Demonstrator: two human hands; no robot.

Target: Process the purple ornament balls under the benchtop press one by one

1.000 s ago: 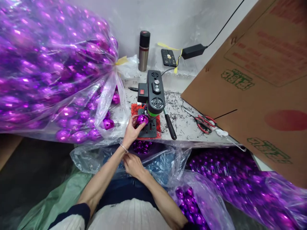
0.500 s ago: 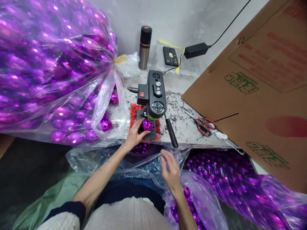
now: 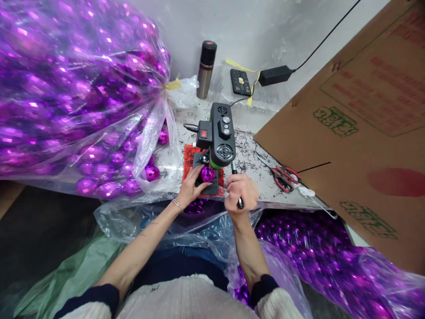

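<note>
From where I stand, this work looks best done with the purple ball (image 3: pixel 208 174) steady on the dark base plate (image 3: pixel 211 190), fingertips clear of the machine head, and any pull on the lever (image 3: pixel 240 204) smooth. The ball sits at the left hand's (image 3: pixel 188 189) two o'clock, pinched between curved fingers and thumb. The right hand (image 3: pixel 244 193) is wrapped tight round the lever, at the machine's (image 3: pixel 223 137) five o'clock.
</note>
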